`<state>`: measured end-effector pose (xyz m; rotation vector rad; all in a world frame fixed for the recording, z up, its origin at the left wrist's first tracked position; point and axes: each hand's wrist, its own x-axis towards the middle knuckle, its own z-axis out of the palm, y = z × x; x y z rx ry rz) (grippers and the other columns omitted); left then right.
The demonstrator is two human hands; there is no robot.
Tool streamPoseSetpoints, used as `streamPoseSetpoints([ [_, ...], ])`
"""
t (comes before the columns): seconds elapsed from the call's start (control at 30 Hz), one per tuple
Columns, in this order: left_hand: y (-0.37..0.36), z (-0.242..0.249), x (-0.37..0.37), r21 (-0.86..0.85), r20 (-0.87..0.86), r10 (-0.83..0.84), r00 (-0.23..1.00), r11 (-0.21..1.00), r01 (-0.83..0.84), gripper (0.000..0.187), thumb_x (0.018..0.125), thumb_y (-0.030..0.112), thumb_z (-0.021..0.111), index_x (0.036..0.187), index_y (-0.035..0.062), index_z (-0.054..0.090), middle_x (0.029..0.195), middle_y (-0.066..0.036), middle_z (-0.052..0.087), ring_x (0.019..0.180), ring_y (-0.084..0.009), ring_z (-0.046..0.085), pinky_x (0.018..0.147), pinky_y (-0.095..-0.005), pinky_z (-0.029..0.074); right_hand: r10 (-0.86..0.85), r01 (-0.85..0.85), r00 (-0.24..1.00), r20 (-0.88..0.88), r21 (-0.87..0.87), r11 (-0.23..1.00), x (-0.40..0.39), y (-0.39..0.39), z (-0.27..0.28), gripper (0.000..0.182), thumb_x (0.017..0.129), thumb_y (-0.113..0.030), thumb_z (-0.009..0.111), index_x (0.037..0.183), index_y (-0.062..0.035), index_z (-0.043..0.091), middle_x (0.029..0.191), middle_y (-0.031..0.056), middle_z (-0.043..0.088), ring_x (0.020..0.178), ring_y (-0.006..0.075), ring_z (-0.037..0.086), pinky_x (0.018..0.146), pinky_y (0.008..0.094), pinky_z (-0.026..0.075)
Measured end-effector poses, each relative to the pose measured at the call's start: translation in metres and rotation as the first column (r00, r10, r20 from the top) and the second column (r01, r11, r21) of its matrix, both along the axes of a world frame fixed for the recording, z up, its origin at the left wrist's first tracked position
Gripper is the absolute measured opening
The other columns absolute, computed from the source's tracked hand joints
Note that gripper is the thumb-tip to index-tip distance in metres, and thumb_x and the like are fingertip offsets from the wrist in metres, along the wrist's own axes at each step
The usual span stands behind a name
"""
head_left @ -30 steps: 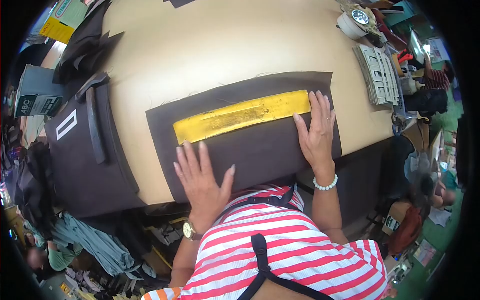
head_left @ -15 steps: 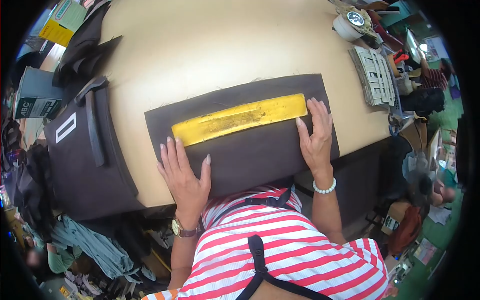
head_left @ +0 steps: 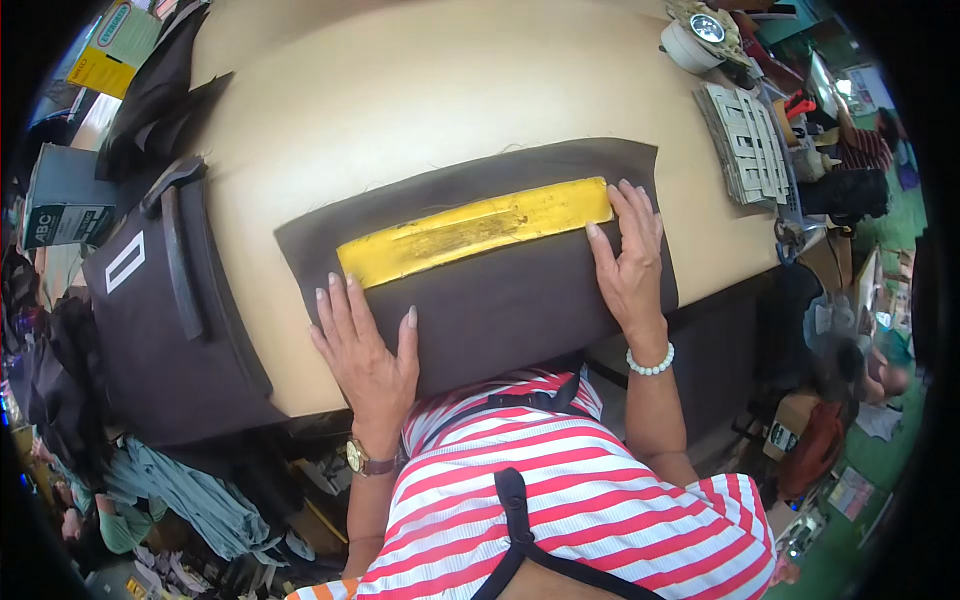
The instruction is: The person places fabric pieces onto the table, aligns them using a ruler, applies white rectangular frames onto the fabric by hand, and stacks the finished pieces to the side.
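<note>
A long yellow strip, scuffed dark along its middle, lies slightly slanted across a dark brown cloth panel. My left hand rests flat near the strip's left end, fingers stretched and thumb apart, on the near left part of the cloth. At the other end, my right hand has its fingers extended by the strip's right tip, with the thumb just below its near edge. Neither hand is wrapped round anything. The cloth's far edge is frayed and looks bowed.
On the left, a hammer lies on a stack of dark cloth with a white rectangle. A bundle of pale slatted pieces and a round dial scale stand at the right edge of the table.
The view has shifted slightly. The cloth's far edge has gone from nearly straight to curved, its far corners spreading a little outward. Both hands and the strip keep nearly the same places.
</note>
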<state>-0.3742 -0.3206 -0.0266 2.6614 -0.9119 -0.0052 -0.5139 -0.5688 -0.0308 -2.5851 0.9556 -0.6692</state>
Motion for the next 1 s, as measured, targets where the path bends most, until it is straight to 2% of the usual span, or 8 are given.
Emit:
streamPoseSetpoints([
  [0.23,-0.003,0.012,0.011,-0.059,0.025,-0.036,0.999,0.998,0.038,0.058,0.082,0.024,0.067,0.132,0.0017,0.046,0.134,-0.019,0.045,0.131,-0.0389,0.035,0.105,-0.0574,0.024,-0.014,-0.003,0.988,0.153,0.105,0.994,0.003,-0.002,0.007,0.030,0.086,-0.013,0.061,0.114,-0.0007,0.060,0.115,0.0162,0.061,0.118,0.0375,0.050,0.103,0.0473,0.033],
  [0.37,-0.012,0.011,0.025,-0.221,-0.028,-0.065,0.998,0.974,0.057,0.052,0.083,0.018,0.066,0.129,0.0017,0.050,0.131,-0.019,0.048,0.131,-0.0389,0.036,0.105,-0.0565,0.025,-0.051,0.002,0.969,0.241,0.201,0.980,0.011,-0.010,0.006,0.026,0.084,-0.007,0.061,0.109,-0.0006,0.062,0.112,0.0152,0.064,0.117,0.0362,0.051,0.103,0.0441,0.034],
  [0.43,-0.019,0.008,0.032,-0.264,-0.020,-0.051,0.998,0.964,0.044,0.050,0.084,0.017,0.064,0.129,0.0019,0.050,0.132,-0.019,0.048,0.131,-0.0390,0.035,0.105,-0.0562,0.025,-0.026,-0.016,0.975,0.220,0.186,0.982,0.014,-0.016,0.002,0.028,0.083,-0.007,0.060,0.111,-0.0014,0.062,0.116,0.0135,0.063,0.119,0.0353,0.050,0.104,0.0456,0.032],
  [0.53,-0.024,0.002,0.038,-0.175,0.003,-0.040,0.999,0.984,0.040,0.049,0.087,0.015,0.062,0.132,0.0037,0.048,0.137,-0.020,0.045,0.133,-0.0379,0.034,0.109,-0.0496,0.024,-0.008,-0.010,0.991,0.133,0.133,0.991,0.017,-0.015,0.002,0.031,0.084,-0.009,0.059,0.114,-0.0029,0.062,0.123,0.0108,0.060,0.122,0.0341,0.047,0.106,0.0488,0.029],
  [0.67,-0.025,-0.001,0.036,-0.145,0.004,-0.034,0.999,0.989,0.034,0.048,0.088,0.015,0.060,0.133,0.0049,0.048,0.140,-0.019,0.042,0.135,-0.0376,0.032,0.110,-0.0520,0.022,-0.010,0.004,0.998,0.058,0.091,0.996,0.018,-0.013,-0.001,0.034,0.085,-0.013,0.059,0.118,-0.0045,0.061,0.131,0.0081,0.055,0.127,0.0333,0.043,0.107,0.0532,0.025],
  [1.0,-0.023,-0.001,0.037,-0.141,0.011,-0.052,0.999,0.989,0.053,0.039,0.090,0.015,0.059,0.129,0.0121,0.055,0.141,-0.014,0.044,0.135,-0.0384,0.030,0.109,-0.0548,0.020,-0.031,0.030,0.995,-0.100,-0.010,0.999,0.022,-0.012,-0.006,0.048,0.091,-0.025,0.053,0.135,-0.0057,0.048,0.141,0.0107,0.046,0.132,0.0359,0.035,0.109,0.0544,0.021],
])
